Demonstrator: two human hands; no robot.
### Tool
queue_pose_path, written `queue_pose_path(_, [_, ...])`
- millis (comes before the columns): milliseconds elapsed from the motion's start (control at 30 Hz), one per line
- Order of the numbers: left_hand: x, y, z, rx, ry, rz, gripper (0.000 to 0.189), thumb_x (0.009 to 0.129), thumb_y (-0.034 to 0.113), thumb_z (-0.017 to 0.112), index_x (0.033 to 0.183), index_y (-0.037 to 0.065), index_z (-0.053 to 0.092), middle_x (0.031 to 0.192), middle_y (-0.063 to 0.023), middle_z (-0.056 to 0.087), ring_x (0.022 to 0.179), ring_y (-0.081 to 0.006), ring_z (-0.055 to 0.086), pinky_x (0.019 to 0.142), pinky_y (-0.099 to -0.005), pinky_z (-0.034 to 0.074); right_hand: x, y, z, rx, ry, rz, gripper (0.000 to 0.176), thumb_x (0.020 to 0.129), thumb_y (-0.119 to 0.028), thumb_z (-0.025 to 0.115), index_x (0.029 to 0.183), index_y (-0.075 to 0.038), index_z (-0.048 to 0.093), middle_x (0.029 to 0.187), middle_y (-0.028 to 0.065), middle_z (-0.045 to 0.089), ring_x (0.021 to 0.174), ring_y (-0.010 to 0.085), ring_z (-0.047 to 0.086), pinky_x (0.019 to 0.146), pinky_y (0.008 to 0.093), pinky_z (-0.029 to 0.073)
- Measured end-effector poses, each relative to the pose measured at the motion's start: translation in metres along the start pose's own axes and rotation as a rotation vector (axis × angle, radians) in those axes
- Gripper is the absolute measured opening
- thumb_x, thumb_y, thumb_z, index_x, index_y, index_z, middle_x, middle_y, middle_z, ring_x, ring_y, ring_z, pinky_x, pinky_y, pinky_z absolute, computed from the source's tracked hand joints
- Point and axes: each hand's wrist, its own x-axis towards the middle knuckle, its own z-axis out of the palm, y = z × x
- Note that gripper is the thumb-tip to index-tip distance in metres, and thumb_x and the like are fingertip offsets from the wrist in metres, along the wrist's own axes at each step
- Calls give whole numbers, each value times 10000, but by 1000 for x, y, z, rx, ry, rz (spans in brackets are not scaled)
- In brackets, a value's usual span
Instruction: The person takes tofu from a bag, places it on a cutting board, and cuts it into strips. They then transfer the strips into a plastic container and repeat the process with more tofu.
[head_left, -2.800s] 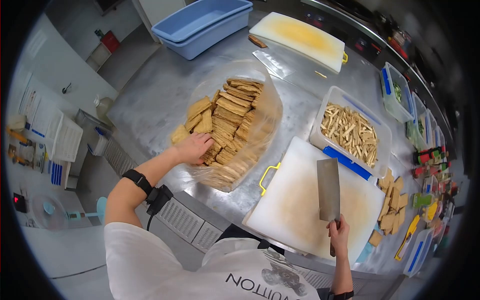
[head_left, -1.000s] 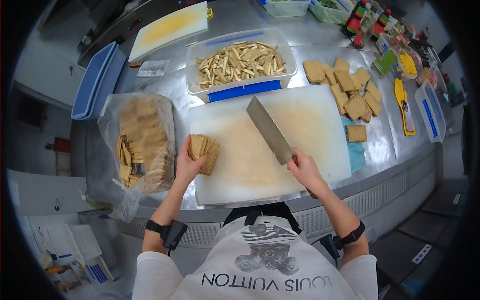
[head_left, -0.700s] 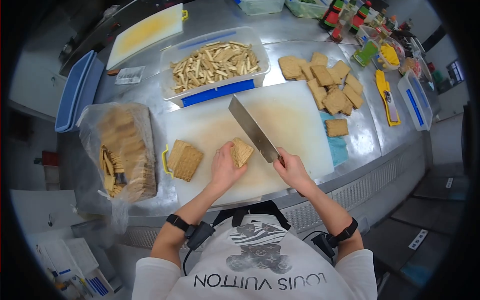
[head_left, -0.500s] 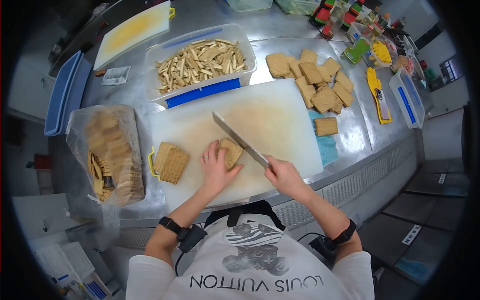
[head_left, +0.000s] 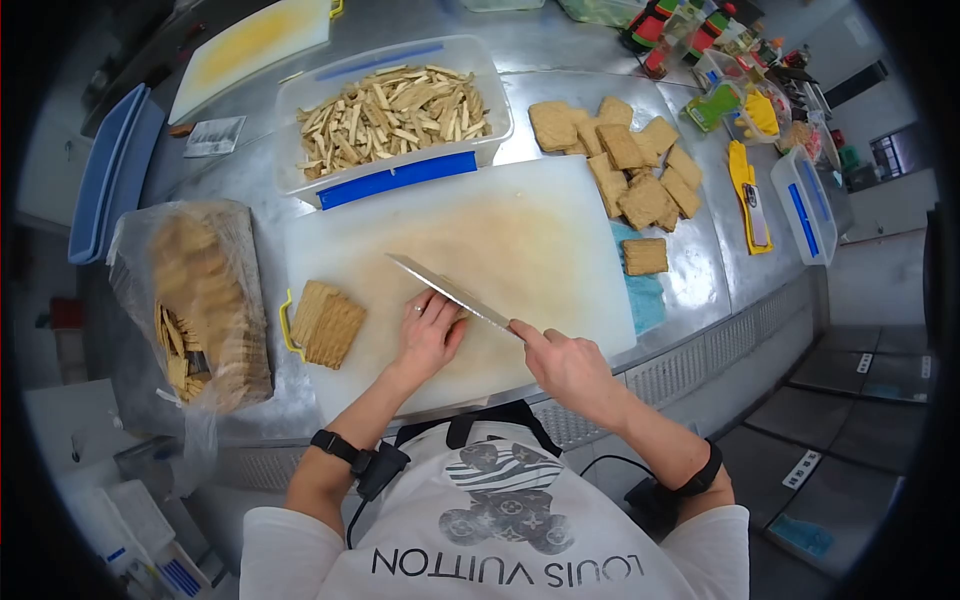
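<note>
My right hand [head_left: 570, 375] grips the handle of a long-bladed knife [head_left: 445, 288], which slants up and left over the white cutting board [head_left: 520, 225]. Beside the blade, my left hand [head_left: 430, 332] rests on the board with fingers bent, holding down a small brown tofu slab. The slab is almost wholly hidden by the fingers and knife. To the left of that hand, a stack of sliced tofu [head_left: 330, 325] stands on the board near its yellow handle [head_left: 288, 325].
A clear bin [head_left: 400, 165] of cut tofu strips stands behind the board. Whole tofu slabs [head_left: 625, 150] are piled at right; one slab [head_left: 645, 256] lies on a blue cloth [head_left: 645, 300]. At left sits a plastic bag [head_left: 210, 300] of tofu. Yellow gloves [head_left: 745, 195] lie farther right.
The knife has moved left and down, close against my left hand's fingers. My left fingers have curled in, and the tofu slab under them is now mostly hidden. The camera view has shifted slightly.
</note>
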Motion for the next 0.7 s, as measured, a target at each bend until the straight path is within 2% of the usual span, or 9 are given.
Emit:
queue_pose_path(233, [2,0,-3,-36,5,-30,336,646,95,693,962,18,610,1020,-127,571,997,-322,498,849,-417,396,7,-9,4,16,-54,24,332,850,-121,502,1177,-74,467,670,176,582,565,346,602,520,423,499])
queue_pose_path(433, [1,-1,-3,-58,14,-35,334,663,103,659,984,29,604,1043,-115,565,1003,-296,506,834,-407,404,31,3,40,-45,75,-29,311,841,-99,497,1151,-78,493,673,169,585,581,351,605,521,422,500])
queue_pose_path(533, [3,-1,-4,-91,41,-21,346,646,92,648,983,29,604,1050,-123,556,1001,-300,506,835,-410,408,30,5,26,11,70,-48,325,831,-97,506,1155,-81,501,675,165,587,578,352,605,526,425,504])
queue_pose_path(700, [-4,-4,2,-64,35,-25,350,630,88,644,974,33,606,1054,-127,552,1012,-308,506,839,-410,410,5,-10,-4,-23,-59,1,344,824,-98,518,1166,-69,497,685,158,594,579,345,607,535,426,506])
